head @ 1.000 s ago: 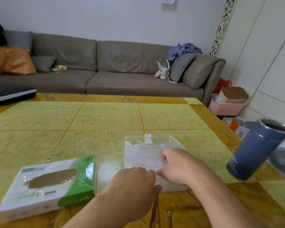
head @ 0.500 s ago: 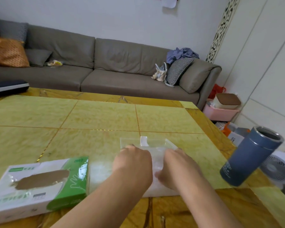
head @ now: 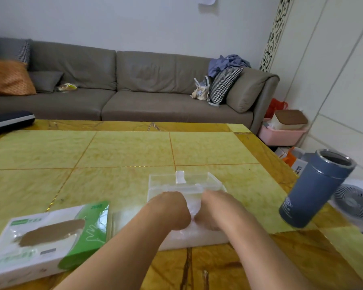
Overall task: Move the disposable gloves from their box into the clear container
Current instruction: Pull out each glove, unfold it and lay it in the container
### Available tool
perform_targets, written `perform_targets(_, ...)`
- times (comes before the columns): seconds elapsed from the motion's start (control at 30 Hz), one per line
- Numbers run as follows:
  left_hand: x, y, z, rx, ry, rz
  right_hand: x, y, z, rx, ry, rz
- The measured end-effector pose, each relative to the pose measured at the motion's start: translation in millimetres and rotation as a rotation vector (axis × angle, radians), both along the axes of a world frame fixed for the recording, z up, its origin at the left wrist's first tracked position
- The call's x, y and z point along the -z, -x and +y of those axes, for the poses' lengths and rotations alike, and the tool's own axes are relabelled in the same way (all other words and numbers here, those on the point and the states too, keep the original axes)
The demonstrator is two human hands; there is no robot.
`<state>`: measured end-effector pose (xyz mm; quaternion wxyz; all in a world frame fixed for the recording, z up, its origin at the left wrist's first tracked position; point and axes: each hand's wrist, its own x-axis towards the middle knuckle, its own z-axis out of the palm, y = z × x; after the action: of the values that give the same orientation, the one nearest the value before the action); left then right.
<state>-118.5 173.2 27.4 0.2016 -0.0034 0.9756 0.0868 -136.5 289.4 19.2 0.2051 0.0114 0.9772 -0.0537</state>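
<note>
The clear container [head: 213, 182] stands on the table just in front of me, with a stack of thin translucent disposable gloves [head: 192, 207] inside it. My left hand [head: 168, 209] and my right hand [head: 217, 208] are side by side on top of the stack, fingers curled down into the plastic and mostly hidden behind the backs of the hands. The film puckers between the two hands. The white and green glove box [head: 50, 237] lies flat at the near left, its torn oval opening showing brown cardboard inside.
A blue-grey open tumbler [head: 314, 188] stands near the table's right edge. A clear flat lid [head: 124, 218] lies between the box and the container. Beyond the yellow tiled table [head: 124, 151] is a grey sofa [head: 134, 93]; a small fan [head: 356, 203] is on the floor, right.
My left hand came forward from the near edge onto the gloves beside my right hand. Both hands now sit close together on the stack in the container.
</note>
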Motion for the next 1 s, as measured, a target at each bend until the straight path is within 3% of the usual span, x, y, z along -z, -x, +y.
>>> perform_targets(0.13,-4.0,-14.1,-7.7,0.002,-0.027,0.072,1.4,-8.7,2.6,-0.004,0.043,0.127)
perform_targets(0.33,-21.9,-50.2,-43.8,-0.009,-0.241,0.496,-24.6,-29.2,-2.7,-0.015,0.106,0.394)
perform_targets(0.43,-30.1,-70.1,-98.2,-0.230,-0.129,0.618,-27.0,-36.9,-14.6,-0.085,0.215,0.525)
perform_targets(0.47,-28.5,-76.3,-122.8,-0.294,-0.034,0.575,-25.7,-41.7,-21.7,-0.141,0.254,0.596)
perform_targets(0.53,-20.7,-90.5,-169.4,-0.288,0.143,0.323,-19.1,-55.9,-42.7,-0.303,0.286,0.732)
perform_targets(0.67,12.7,-104.6,-203.8,0.124,0.395,-0.042,2.0,-90.5,-97.0,-0.721,0.268,0.661)
perform_targets(0.73,23.0,-104.1,-205.9,0.141,0.372,-0.061,16.1,-101.0,-120.7,-0.859,0.292,0.511)
perform_targets(0.83,36.6,-98.8,-204.9,0.160,0.284,-0.046,34.4,-103.8,-139.4,-0.884,0.347,0.392)
perform_targets(1.0,35.6,-98.7,-200.4,0.128,0.236,0.001,50.9,-100.3,-141.1,-0.841,0.288,0.425)
